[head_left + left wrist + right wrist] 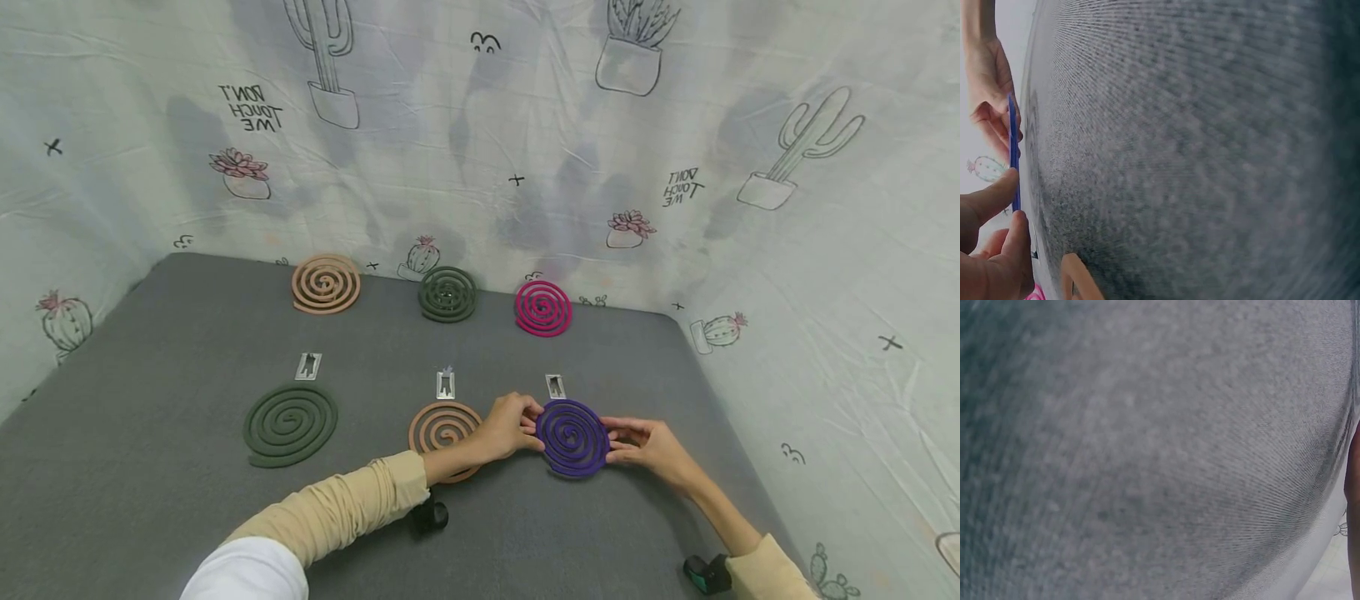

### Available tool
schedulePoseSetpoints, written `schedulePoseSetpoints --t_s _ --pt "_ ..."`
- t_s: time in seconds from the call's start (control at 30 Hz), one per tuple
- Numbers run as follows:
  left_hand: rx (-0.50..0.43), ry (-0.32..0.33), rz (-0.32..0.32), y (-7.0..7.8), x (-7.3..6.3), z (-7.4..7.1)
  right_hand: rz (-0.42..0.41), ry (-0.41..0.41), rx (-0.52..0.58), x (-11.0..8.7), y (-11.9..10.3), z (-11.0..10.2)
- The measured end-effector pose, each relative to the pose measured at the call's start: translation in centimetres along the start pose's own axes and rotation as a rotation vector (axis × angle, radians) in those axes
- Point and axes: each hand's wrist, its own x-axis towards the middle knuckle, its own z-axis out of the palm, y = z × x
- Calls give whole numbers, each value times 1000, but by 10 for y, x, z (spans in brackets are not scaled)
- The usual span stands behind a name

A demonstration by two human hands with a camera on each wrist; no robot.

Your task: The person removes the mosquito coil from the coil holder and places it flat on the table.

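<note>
Both hands hold a purple mosquito coil [572, 437] by its opposite edges, at the right of the grey surface in the head view. My left hand [504, 429] pinches the left edge between thumb and fingers. On the opposite edge, the thumb and fingers of my right hand [651, 450] grip the coil. The left wrist view shows the purple coil [1014, 144] edge-on, raised off the grey surface. Partly hidden under my left wrist lies an orange-tan coil [427, 429]. Just behind the purple coil is a small metal coil stand [555, 386].
A dark green coil [291, 423] lies at the left, with a metal stand [307, 367] behind it. Another stand [446, 385] sits mid-surface. Along the back are a tan coil [326, 284], a green coil [447, 294] and a pink coil [543, 308], before a printed cloth [420, 167].
</note>
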Motion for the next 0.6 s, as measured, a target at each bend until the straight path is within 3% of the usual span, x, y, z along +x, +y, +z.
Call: schedulePoseSetpoints --t_s 0.6 --pt "124 -27 38 -1 6 0 -84 -13 -154 2 -1 0"
